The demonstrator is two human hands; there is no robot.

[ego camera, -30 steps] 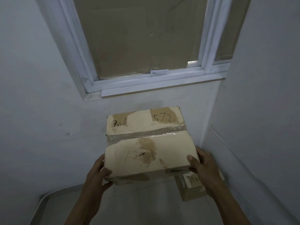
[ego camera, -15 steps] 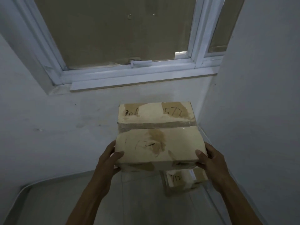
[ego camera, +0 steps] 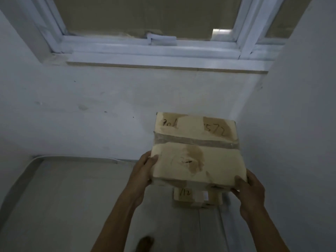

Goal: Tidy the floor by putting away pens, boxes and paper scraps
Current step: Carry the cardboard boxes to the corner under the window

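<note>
Floor (ego camera: 72, 206) fills the left and lower part of the view, pale and bare, bounded on the far side by a skirting line where it meets the back wall (ego camera: 91, 106) and curving round at the left edge. Above that wall a window (ego camera: 149, 15) with a white frame runs across the top, its sill (ego camera: 163, 60) jutting out over the wall. Near the bottom edge, slightly left of centre, a foot (ego camera: 145, 241) shows, blurred. Further right, the left hand (ego camera: 143, 170) grips the left near corner of the box (ego camera: 196, 151), thumb on the top face and fingers wrapped down the side. The box is held off the floor, close to the right corner of the room; a band of tape crosses its top from side to side, brown stains mark it, and handwriting reads "572" near its far right corner. Directly below its near edge a second box (ego camera: 196, 197) sits on the floor, mostly hidden, with only its near strip and some writing visible; whether the two touch cannot be told. The right hand (ego camera: 249, 191) clasps the box's right near corner, thumb over the top edge. Just beyond it the side wall (ego camera: 300, 124) rises, leaving only a narrow strip of floor between wall and lower box.
</note>
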